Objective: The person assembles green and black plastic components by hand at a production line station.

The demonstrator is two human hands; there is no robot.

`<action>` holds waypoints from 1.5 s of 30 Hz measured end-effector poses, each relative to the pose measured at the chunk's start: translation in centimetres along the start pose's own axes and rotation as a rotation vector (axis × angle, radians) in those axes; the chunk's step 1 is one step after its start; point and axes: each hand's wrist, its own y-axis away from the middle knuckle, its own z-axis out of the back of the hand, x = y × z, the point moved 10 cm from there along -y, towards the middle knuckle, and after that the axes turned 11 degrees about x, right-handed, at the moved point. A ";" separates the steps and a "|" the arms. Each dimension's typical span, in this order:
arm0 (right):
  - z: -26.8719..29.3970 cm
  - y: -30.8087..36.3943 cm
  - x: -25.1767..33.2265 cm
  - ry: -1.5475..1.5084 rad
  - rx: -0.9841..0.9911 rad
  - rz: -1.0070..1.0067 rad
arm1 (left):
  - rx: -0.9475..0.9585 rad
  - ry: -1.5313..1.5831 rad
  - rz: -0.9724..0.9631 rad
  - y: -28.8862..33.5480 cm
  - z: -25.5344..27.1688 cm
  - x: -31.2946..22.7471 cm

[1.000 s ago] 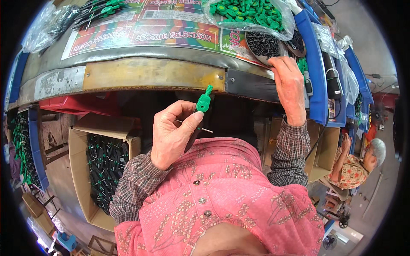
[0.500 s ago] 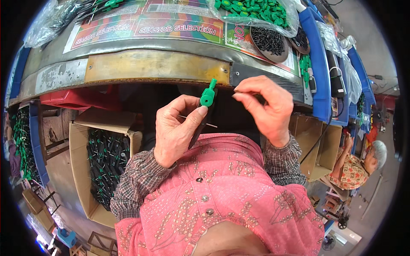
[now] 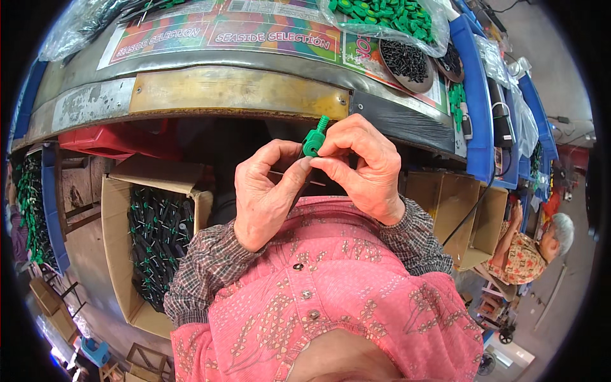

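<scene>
In front of my chest, just off the bench edge, a green plastic fitting (image 3: 313,141) with a ribbed, threaded-looking stem points up and away. My left hand (image 3: 267,191) is closed around it from the left, thumb and finger pinching its base. A dark, long piece runs down from the fitting behind my left thumb, mostly hidden. From the right, my right hand (image 3: 363,167) meets it, thumb and forefinger pinched at the fitting's round hole. Whatever sits between those right fingertips is too small and covered to make out.
On the bench (image 3: 242,92) lie a clear bag of green plastic parts (image 3: 388,19) and a bowl of small black pieces (image 3: 404,63). A blue bin (image 3: 468,95) stands right. A cardboard box (image 3: 118,248) of black-and-green pieces sits left; another carton (image 3: 474,223) right. A person (image 3: 525,251) sits far right.
My right hand has moved left and down, from apart to touching the green fitting. My left hand stays at nearly the same place, still holding the fitting, now tilted slightly.
</scene>
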 end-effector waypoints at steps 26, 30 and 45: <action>-2.5 1.1 -5.3 -0.734 -0.072 -0.495 | -0.161 -0.541 -0.265 0.8 0.3 -3.4; -3.3 0.9 -5.3 -0.668 0.074 -0.543 | -0.117 -0.476 -0.255 0.7 0.3 -3.3; -2.7 0.4 -4.4 -0.586 0.045 -0.456 | -0.079 -0.341 -0.193 0.5 0.3 -3.0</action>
